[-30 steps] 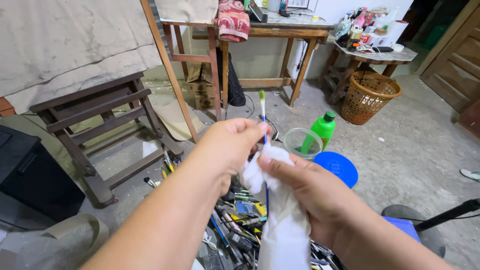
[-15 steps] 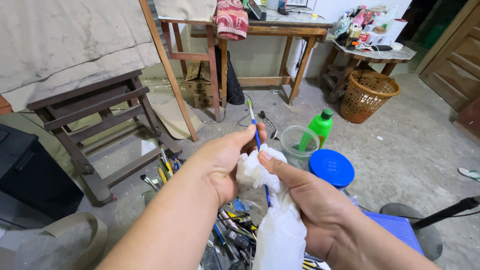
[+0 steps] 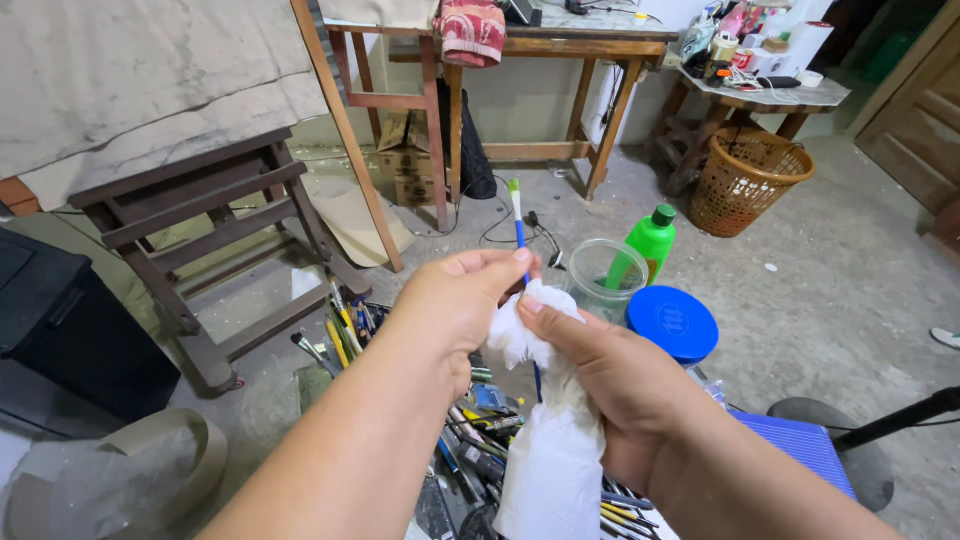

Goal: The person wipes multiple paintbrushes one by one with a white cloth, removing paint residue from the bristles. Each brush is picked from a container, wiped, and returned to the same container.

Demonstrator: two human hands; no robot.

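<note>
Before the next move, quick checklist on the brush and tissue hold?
1. Left hand pinches the thin blue-handled paintbrush: ok.
2. Right hand wraps the crumpled white paper tissue around the brush's lower end: ok.
3. Brush tip clean: cannot tell, it is hidden in the tissue.
4. Clear round plastic cup upright beside the green plastic bottle: ok.
5. Round blue plastic lid lies flat on the floor: ok.
6. Floor below the hands free: not ok, a pile of brushes and pens lies there.

Soft crumpled white paper towel (image 3: 545, 440); glossy blue plastic lid (image 3: 672, 322); rough matt concrete floor (image 3: 820, 270).
</note>
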